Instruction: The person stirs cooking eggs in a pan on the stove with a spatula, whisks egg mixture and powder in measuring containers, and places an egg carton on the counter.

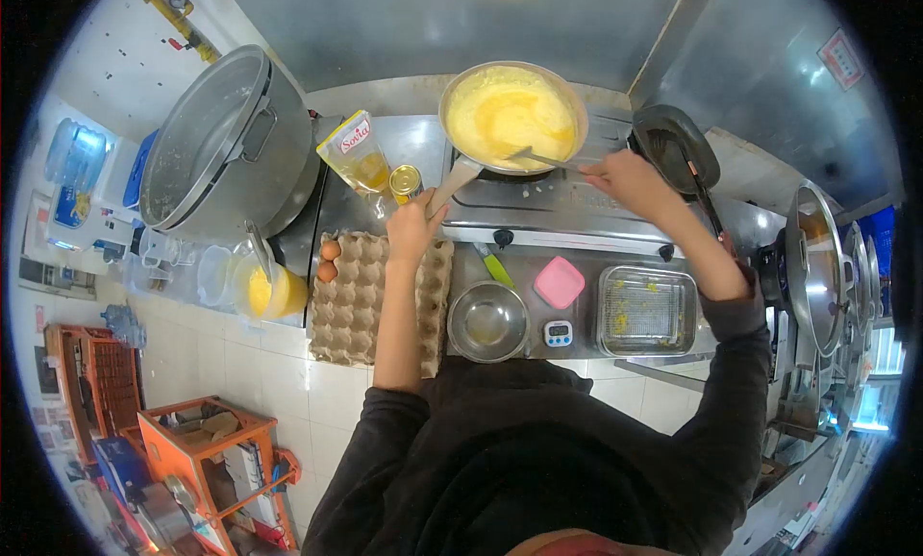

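Observation:
A frying pan sits on the stove burner, full of yellow egg mixture that is paler round the edge. My left hand is closed round the pan's light-coloured handle. In my right hand is a slim grey stirring utensil, its head dipped in the mixture near the pan's front rim. Whether that head is a fork's or a spatula's I cannot tell. Beside my left wrist stand a Sovia pouch and a small tin. Below my left forearm lies a cardboard egg tray.
Brown eggs sit at the tray's left edge. A jug of yellow liquid and a huge pot stand left. Along the front are a metal bowl, pink dish, timer and wire-racked tray. A dark pan stands right.

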### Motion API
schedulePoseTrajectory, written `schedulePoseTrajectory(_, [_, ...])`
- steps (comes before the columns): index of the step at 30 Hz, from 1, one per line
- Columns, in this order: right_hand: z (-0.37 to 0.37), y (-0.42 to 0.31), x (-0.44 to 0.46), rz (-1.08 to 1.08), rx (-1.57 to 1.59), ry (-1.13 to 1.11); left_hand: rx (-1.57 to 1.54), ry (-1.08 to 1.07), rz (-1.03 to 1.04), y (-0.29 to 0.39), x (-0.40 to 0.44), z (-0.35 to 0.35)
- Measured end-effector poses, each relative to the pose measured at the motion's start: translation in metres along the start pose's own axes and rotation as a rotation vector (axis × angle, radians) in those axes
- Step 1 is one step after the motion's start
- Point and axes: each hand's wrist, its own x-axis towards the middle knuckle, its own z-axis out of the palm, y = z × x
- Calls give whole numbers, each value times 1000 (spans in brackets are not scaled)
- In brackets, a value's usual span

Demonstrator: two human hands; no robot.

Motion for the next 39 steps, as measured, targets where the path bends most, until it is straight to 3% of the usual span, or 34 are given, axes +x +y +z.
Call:
schedulePoseTrajectory(3, [-50, 8, 3, 156, 137, -158, -32, 59, 45, -6, 0, 6])
schedulePoseTrajectory(4, [-63, 13, 2, 141, 241, -85, -35, 61, 41, -6, -1, 7])
schedulePoseTrajectory(6, [-96, 2, 1, 152, 139, -142, -59, 55, 25, -5, -1, 7])
schedulePoseTrajectory(8, [-104, -16, 3, 434, 340, -333, -43, 33, 22, -2, -2, 3])
schedulePoseTrajectory(12, [-36, -14, 18, 293, 431, -272, -19, -17, 41, -2, -1, 1])
schedulePoseTrajectory(15, [15, -30, 36, 456, 587, -170, -23, 7, 72, -3, -2, 3])
schedulePoseTrajectory(19, [53, -53, 64, 511, 654, -67, 3, 11, 89, -5, -3, 4])
schedulePoseTrajectory(26, [109, -79, 105, 373, 403, 397, -7, 51, 161, -6, -2, 5])
schedulePoseTrajectory(28, [114, -84, 104, 453, 71, 448, -7, 54, 164, -7, -3, 5])
schedulePoseTrajectory(31, [123, -70, 91, 409, -189, 385, 6, 38, 117, -6, -4, 6])
schedulePoseTrajectory(39, [69, -52, 1, 226, -120, 259, -66, 39, 13, 3, -5, 1])
